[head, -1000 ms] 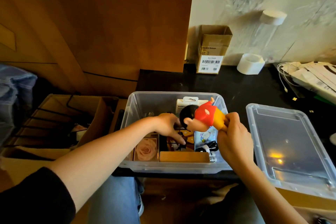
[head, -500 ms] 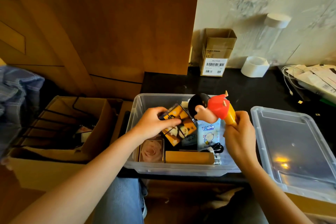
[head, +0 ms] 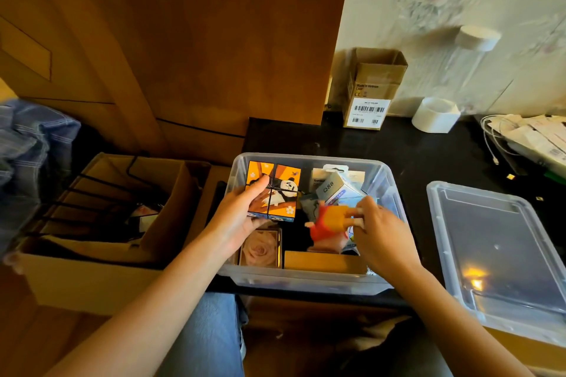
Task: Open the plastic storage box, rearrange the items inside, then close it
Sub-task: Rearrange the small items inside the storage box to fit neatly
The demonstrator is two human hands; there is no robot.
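Left grip [head: 242,217], right grip [head: 378,228] both clasped.

Storage box [head: 309,280] packed w/ items; open top partly blocked by panda cube [head: 275,193] & figurine [head: 329,223].

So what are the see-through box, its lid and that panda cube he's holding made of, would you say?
Storage box: clear, slightly frosted plastic; its contents show through the walls. Lid: the same glossy clear plastic, reflecting a lamp. Panda cube, held by the left hand: printed faces with seams between blocks; probably plastic or card, hard to tell.
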